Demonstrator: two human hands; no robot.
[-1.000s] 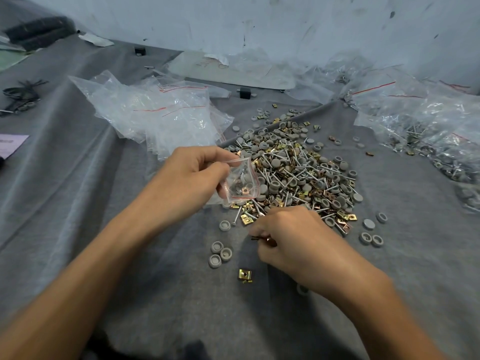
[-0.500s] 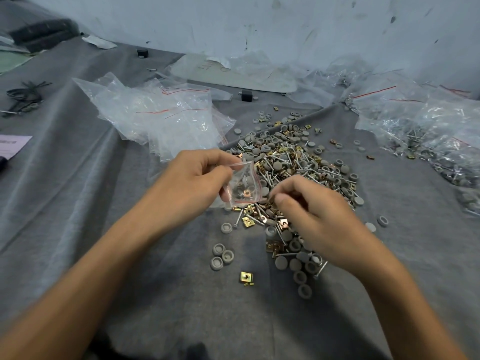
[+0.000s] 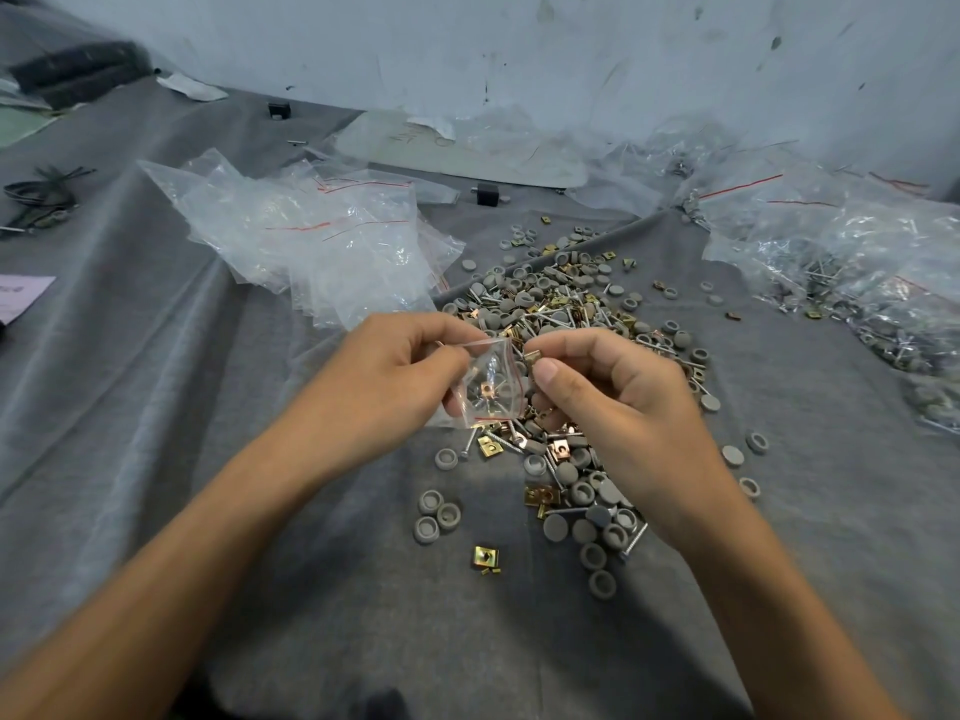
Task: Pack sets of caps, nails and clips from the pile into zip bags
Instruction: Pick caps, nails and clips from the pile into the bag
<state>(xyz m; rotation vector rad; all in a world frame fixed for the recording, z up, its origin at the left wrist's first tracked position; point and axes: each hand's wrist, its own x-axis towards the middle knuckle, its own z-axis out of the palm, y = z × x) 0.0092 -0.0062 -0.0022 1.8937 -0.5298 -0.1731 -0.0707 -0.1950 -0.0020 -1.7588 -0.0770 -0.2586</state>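
Pile point(image 3: 561, 309) at centre of the cloth point(image 3: 156, 418); empty bags point(image 3: 322, 241) to its left; filled bags point(image 3: 857, 262) right; loose caps point(image 3: 437, 514) in front.

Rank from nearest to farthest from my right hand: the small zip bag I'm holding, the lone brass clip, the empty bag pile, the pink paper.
1. small zip bag, beside the right hand
2. lone brass clip, on the cloth below
3. empty bag pile, upper left
4. pink paper, far left edge

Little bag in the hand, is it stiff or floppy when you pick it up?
Probably floppy: the zip bag sags and creases where the left hand pinches its top. Likely light, with only a few small parts inside. Its glossy film may feel slippery.
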